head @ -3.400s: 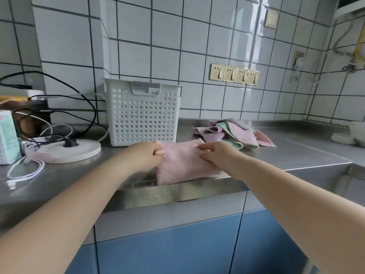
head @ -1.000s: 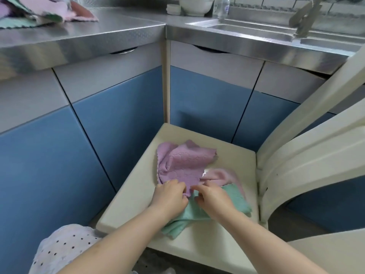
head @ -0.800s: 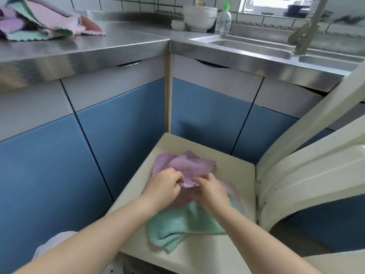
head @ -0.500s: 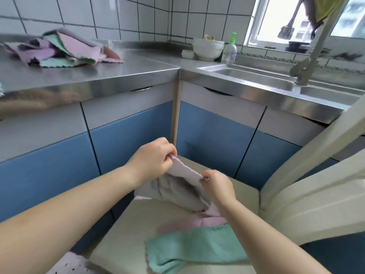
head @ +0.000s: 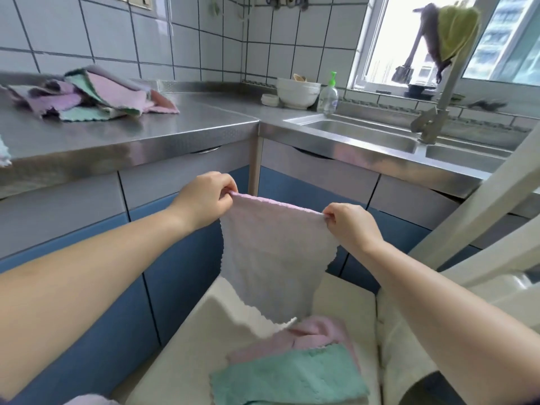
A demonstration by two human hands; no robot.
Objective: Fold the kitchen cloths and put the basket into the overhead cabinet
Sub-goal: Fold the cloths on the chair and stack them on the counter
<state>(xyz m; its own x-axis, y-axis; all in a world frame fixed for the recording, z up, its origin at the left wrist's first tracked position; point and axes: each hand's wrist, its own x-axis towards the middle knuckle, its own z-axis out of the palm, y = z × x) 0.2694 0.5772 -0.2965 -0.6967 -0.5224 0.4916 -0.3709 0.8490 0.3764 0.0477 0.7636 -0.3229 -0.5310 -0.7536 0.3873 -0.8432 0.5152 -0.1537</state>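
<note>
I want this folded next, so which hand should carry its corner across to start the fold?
Probably the left hand: it pinches the higher corner of the hanging cloth, with open space beside it, while the right hand sits near the chair.

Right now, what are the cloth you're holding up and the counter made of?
Cloth: looks like soft fuzzy fabric, maybe microfibre; it hangs limp, with a nubbly face and zigzag-cut edges. Counter: seems to be stainless steel, brushed and shiny; it's grey and mirrors blurry light along its front edge.
</note>
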